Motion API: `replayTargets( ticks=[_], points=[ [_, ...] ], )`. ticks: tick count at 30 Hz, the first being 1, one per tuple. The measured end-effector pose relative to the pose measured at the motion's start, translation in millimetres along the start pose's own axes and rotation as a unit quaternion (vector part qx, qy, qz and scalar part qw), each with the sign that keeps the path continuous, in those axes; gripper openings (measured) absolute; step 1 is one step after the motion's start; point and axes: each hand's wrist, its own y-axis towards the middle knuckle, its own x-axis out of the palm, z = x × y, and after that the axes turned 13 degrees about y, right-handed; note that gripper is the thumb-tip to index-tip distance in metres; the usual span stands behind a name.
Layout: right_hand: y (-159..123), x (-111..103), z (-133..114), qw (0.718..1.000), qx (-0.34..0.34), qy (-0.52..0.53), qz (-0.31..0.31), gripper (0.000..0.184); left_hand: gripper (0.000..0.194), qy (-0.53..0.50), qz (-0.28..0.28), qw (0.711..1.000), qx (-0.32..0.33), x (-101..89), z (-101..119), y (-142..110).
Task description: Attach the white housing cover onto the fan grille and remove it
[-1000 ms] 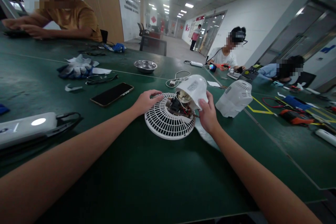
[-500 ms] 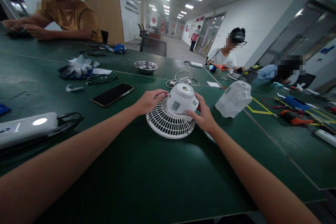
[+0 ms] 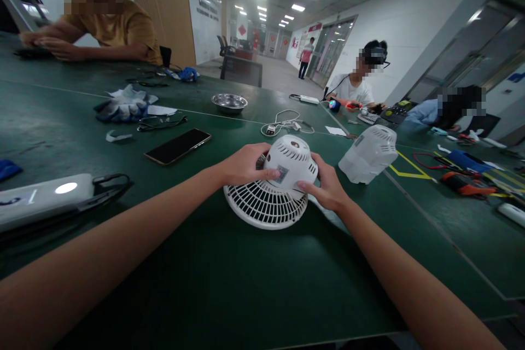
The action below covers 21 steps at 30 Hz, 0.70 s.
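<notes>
A white fan head lies on the green table, its round slatted grille [image 3: 266,208] underneath and its vented motor housing [image 3: 292,149] on top. My left hand [image 3: 248,164] grips the housing from the left, thumb beside the small printed label [image 3: 281,174]. From the right, my right hand [image 3: 328,183] is closed on the same housing, thumb on its near side. The fingertips behind the housing are hidden. A white cable [image 3: 287,123] lies coiled just beyond it. To the right, apart from my hands, stands a white plastic housing [image 3: 369,154] with slots.
A phone [image 3: 178,146], gloves [image 3: 125,105] and a metal bowl [image 3: 229,103] lie left of and beyond the fan. A white device [image 3: 45,199] is at the near left. An orange-and-black tool [image 3: 465,185] lies right. Other people sit around the table.
My left hand has moved from the housing's edge onto its side, thumb now near the label. The housing has tilted and shifted slightly to the right and nearer to me.
</notes>
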Motion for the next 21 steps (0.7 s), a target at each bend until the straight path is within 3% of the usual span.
replayTargets(
  ticks=[5, 12, 21],
  points=[
    [1.2, -2.1, -0.8, 0.997, -0.024, -0.068, -0.002, 0.080, 0.065, -0.012, 0.002, 1.000, -0.024, -3.2, 7.5, 0.0],
    [1.0, -2.4, -2.7, 0.999, -0.029, -0.033, -0.025, 0.081, 0.064, -0.024, -0.035, 0.998, -0.046, -5.5, 9.7, 1.2],
    [1.3, 1.7, -3.6, 0.999, -0.004, -0.022, -0.029, 0.082, 0.062, -0.050, -0.040, 0.997, -0.046, -3.9, 8.1, 0.2]
  ],
)
